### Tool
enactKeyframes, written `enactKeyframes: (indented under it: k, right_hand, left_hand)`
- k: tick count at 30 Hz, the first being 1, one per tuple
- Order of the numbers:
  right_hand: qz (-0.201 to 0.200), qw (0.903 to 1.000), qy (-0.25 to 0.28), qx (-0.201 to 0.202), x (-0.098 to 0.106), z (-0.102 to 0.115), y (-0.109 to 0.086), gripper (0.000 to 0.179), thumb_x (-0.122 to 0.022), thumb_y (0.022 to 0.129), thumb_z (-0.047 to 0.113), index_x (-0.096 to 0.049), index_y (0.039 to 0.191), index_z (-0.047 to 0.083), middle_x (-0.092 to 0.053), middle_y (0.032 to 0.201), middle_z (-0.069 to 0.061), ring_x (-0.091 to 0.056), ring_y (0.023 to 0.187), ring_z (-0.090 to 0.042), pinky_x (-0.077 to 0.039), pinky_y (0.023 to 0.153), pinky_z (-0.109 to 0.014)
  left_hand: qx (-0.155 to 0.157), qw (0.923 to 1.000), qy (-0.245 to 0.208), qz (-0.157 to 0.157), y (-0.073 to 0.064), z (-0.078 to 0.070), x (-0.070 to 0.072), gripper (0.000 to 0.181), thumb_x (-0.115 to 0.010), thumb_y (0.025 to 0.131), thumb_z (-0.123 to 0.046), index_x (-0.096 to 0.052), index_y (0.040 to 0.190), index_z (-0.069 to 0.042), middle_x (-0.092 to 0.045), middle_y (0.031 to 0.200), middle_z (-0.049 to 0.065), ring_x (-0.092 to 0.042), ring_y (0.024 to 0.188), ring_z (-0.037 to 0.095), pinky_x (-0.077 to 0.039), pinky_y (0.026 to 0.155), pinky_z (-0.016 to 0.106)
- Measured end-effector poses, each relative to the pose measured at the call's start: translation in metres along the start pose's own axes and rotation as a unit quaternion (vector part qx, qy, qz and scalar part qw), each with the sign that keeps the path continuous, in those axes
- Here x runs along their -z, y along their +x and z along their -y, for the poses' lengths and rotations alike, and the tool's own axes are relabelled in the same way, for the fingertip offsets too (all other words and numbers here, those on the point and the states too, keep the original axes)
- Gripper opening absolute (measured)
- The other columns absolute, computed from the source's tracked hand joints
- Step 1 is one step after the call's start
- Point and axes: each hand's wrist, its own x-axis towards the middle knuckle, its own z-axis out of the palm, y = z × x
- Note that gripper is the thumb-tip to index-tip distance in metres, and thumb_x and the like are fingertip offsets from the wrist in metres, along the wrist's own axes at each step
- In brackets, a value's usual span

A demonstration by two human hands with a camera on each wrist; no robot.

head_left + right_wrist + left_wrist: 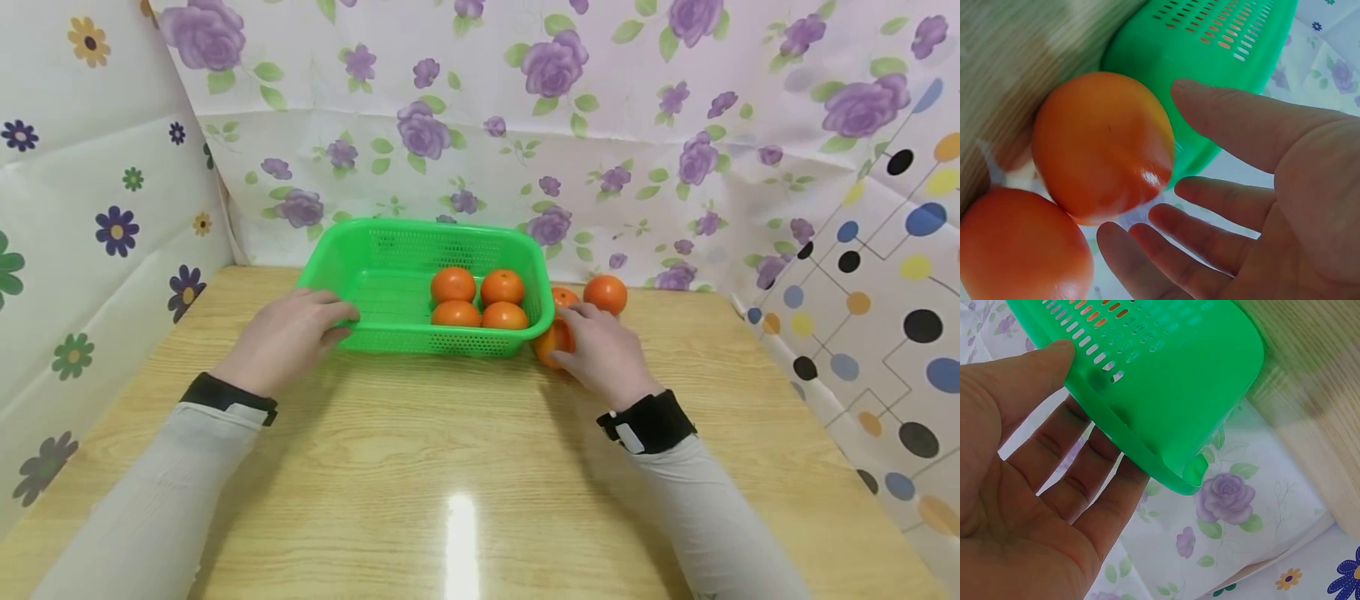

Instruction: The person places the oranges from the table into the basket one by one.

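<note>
Wooden table (375, 450), left fingers (1116, 503) pinching green basket (405, 340), right fingers (1200, 236) parted near orange fruit (1104, 144)

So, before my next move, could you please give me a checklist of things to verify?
1. Left hand holds the green basket: ok, pinched at its edge.
2. Right hand grips the near fruit: not ok, not closed round it.
3. Room in the basket: ok, left part bare.
4. Four fruits inside: ok, grouped toward the right.
5. Right hand clear of the fruit directly behind: cannot tell, they overlap in view.
</note>
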Motion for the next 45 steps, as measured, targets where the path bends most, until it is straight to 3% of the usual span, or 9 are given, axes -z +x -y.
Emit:
enactKeyframes:
  k: [15, 24, 31, 45]
  right_hand:
    - [0.000, 0.9999, 0.006, -0.013, -0.012, 0.000, 0.001, 0.074, -0.091, 0.095, 0.029, -0.059, 0.156, 0.001, -0.064, 0.146, -0.026, -0.063, 0.132, -0.046, -0.057, 0.104, -0.065]
    - [0.000, 0.9990, 0.042, -0.014, -0.019, -0.002, 0.003, 0.075, -0.091, 0.095, 0.024, -0.056, 0.157, -0.003, -0.061, 0.144, -0.029, -0.062, 0.129, -0.048, -0.053, 0.111, -0.062]
    - [0.016, 0.9976, 0.056, -0.038, -0.021, -0.001, 0.003, 0.074, -0.089, 0.097, 0.026, -0.056, 0.157, -0.001, -0.058, 0.137, -0.027, -0.065, 0.113, -0.045, -0.057, 0.104, -0.059]
    - [0.020, 0.9980, 0.042, -0.044, -0.024, 0.003, 0.002, 0.072, -0.090, 0.096, 0.024, -0.056, 0.151, -0.006, -0.057, 0.140, -0.027, -0.066, 0.112, -0.043, -0.059, 0.101, -0.059]
  left_hand:
    - [-0.013, 0.9999, 0.006, 0.000, 0.000, 0.003, -0.002, 0.020, -0.085, 0.096, -0.003, -0.083, 0.116, -0.007, -0.078, 0.113, 0.013, -0.072, 0.106, 0.037, -0.062, 0.092, 0.055]
    - [-0.013, 0.9999, 0.009, 0.002, -0.001, 0.003, -0.002, 0.021, -0.085, 0.096, -0.003, -0.082, 0.116, -0.007, -0.078, 0.115, 0.013, -0.072, 0.107, 0.038, -0.062, 0.093, 0.055]
    - [-0.008, 0.9999, 0.011, 0.005, 0.000, 0.002, -0.001, 0.021, -0.085, 0.096, -0.004, -0.082, 0.117, -0.008, -0.078, 0.114, 0.012, -0.072, 0.107, 0.037, -0.062, 0.093, 0.055]
    - [-0.003, 1.0000, 0.009, 0.003, 0.000, 0.002, -0.002, 0.020, -0.086, 0.096, -0.003, -0.083, 0.115, -0.008, -0.077, 0.111, 0.011, -0.072, 0.104, 0.036, -0.062, 0.090, 0.054]
